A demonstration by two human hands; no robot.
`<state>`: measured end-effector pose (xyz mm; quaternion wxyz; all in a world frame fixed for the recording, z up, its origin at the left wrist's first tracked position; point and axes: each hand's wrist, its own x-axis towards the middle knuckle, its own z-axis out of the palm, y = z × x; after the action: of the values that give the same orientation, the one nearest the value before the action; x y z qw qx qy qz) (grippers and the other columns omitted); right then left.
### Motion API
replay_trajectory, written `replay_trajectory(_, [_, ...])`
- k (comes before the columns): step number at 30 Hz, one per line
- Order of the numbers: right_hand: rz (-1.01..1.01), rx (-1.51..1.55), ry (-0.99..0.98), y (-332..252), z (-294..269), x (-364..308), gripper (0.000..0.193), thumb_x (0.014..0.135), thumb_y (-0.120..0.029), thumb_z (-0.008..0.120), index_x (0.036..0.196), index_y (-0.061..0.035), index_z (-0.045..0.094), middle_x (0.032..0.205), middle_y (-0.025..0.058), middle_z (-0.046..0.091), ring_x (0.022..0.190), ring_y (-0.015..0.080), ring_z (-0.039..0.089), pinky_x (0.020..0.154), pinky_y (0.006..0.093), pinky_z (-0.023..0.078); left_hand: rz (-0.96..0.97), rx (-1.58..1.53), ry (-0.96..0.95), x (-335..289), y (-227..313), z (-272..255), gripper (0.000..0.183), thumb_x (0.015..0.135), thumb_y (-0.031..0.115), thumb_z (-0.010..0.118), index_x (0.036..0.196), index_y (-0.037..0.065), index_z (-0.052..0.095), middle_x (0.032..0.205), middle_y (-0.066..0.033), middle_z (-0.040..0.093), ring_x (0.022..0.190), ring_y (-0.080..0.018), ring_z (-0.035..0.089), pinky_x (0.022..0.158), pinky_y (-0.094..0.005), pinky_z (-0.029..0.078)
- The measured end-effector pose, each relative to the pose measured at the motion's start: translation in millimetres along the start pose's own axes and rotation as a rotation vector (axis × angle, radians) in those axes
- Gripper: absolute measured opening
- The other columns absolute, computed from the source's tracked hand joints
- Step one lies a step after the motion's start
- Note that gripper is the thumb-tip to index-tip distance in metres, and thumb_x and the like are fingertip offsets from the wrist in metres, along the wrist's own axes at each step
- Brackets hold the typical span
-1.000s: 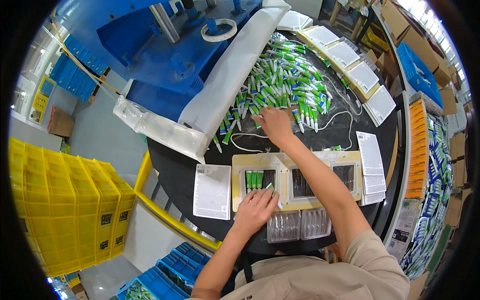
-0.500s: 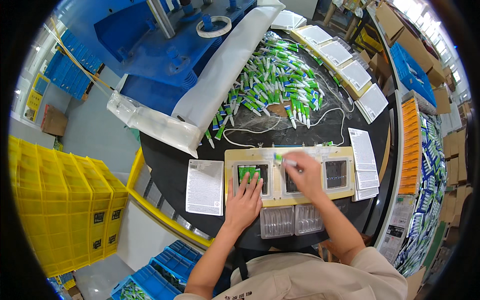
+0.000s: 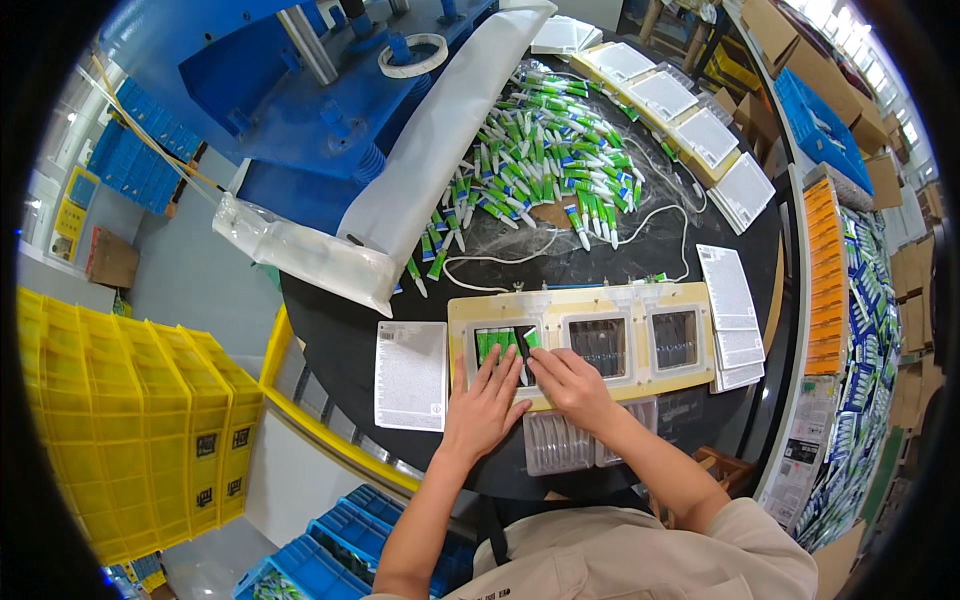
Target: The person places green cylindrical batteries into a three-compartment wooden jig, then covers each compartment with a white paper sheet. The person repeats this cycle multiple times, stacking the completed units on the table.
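Note:
A cream-coloured frame [image 3: 546, 308] with three windows, each lined with a clear plastic tray, lies on the black table in front of me. Several green tubes [image 3: 495, 338] sit side by side in its left window. My left hand [image 3: 484, 410] rests over them with its fingers stretched out, partly covering them. At the right side of that same window my right hand [image 3: 573, 388] pinches one more green tube [image 3: 531, 341] with a white nozzle, set down beside the others. No tubes show in the middle tray [image 3: 597, 345] or the right tray [image 3: 674, 338].
Behind the frame lies a big pile of green-and-white tubes [image 3: 545, 150]. White printed cards [image 3: 410, 375] flank the frame on the left, with another card stack [image 3: 730, 300] on the right. Spare clear trays [image 3: 555, 447] lie nearest me. A blue machine [image 3: 290, 120] stands back left, yellow crates [image 3: 120, 420] at left.
My right hand has carried a tube from above the middle of the frame leftward and down into the left window. My left hand stays over the tubes there.

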<state>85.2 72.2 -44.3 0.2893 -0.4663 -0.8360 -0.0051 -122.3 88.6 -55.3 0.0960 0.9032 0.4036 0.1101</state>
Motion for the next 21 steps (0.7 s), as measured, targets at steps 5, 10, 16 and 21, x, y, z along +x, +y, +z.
replay_trajectory(5, [0.049, 0.005, -0.047, -8, 7, 1, 0.042, 0.077, -0.006, 0.068, 0.115, 0.011, 0.066, 0.125, 0.0196, 0.065, 0.104, 0.0287, 0.063, 0.091, 0.0356, 0.054, 0.025, -0.052, -0.011, 5, -5, 0, 0.066, 0.096, 0.047, 0.061, 0.149, 0.009, 0.049, 0.159, -0.0049, 0.044, 0.15, -0.0238, 0.035, 0.122, -0.0608, 0.019])
replay_trajectory(10, [0.185, 0.154, -0.108, -12, -3, -2, 0.043, 0.088, -0.018, 0.071, 0.124, 0.0045, 0.064, 0.135, 0.016, 0.062, 0.123, 0.0296, 0.058, 0.11, 0.0465, 0.043, 0.053, -0.136, 0.023, 3, -12, -6, 0.069, 0.095, 0.047, 0.062, 0.15, 0.008, 0.047, 0.16, -0.0069, 0.042, 0.151, -0.0243, 0.033, 0.124, -0.0584, 0.018])
replay_trajectory(16, [0.118, -0.017, -0.124, -3, -1, -2, 0.041, 0.09, -0.02, 0.069, 0.126, -0.0006, 0.065, 0.138, 0.0108, 0.061, 0.129, 0.0281, 0.055, 0.116, 0.0521, 0.035, 0.039, -0.036, -0.056, -1, -3, -3, 0.07, 0.096, 0.048, 0.061, 0.151, 0.008, 0.045, 0.16, -0.0068, 0.042, 0.15, -0.0235, 0.035, 0.124, -0.059, 0.016])
replay_trajectory(21, [0.159, 0.037, -0.047, 0, 8, -2, 0.037, 0.09, -0.02, 0.069, 0.122, -0.0023, 0.067, 0.136, 0.0119, 0.063, 0.125, 0.0298, 0.058, 0.114, 0.0521, 0.036, 0.06, -0.063, -0.081, 0, -10, -2, 0.075, 0.094, 0.044, 0.064, 0.155, 0.009, 0.04, 0.162, -0.0068, 0.038, 0.15, -0.024, 0.035, 0.125, -0.0589, 0.013])
